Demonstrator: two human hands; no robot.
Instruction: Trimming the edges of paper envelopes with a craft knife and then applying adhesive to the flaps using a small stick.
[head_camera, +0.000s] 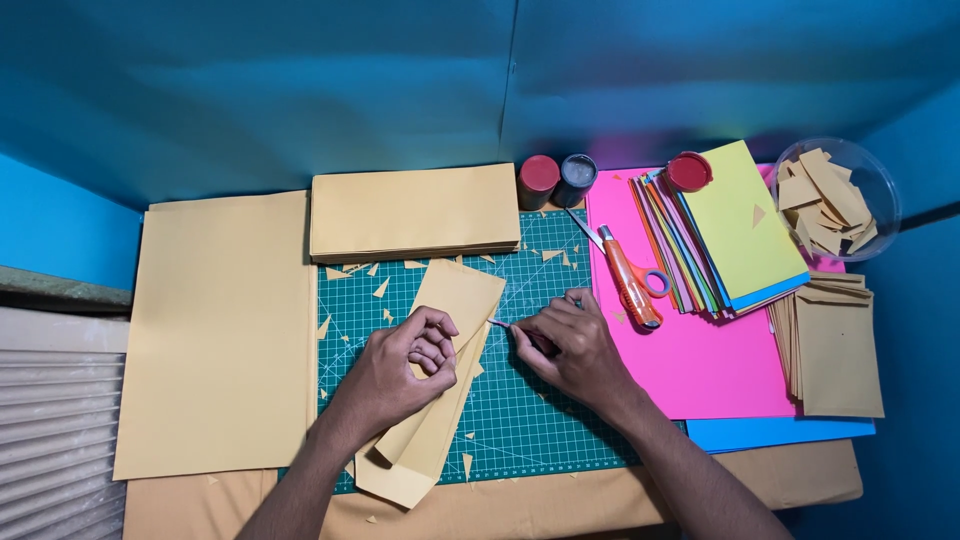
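Brown paper lies in one large sheet (220, 330) just beyond the left hand's outer side, and a stack of brown envelopes (412, 212) sits above that hand. One green cutting mat (530, 400) lies under both hands, strewn with small brown scraps. To the outer side of the right hand lie a pink sheet (700, 370), one fanned pile of coloured paper (735, 225) and a second envelope pile (835, 345). Farther off that way, one clear bowl (880, 180) holds brown paper offcuts. Two small jars (558, 180), one red-lidded and one dark-lidded, stand above the right hand, with a third red lid (688, 171) on the coloured pile. One pair of orange scissors (628, 280) lies just beside the right hand.

Curled into a loose fist, the left hand (405, 365) presses on the folded envelope (440, 370). The right hand (570, 345), fingers pinched together, holds a thin tool (500, 323) whose tip meets the envelope's edge.
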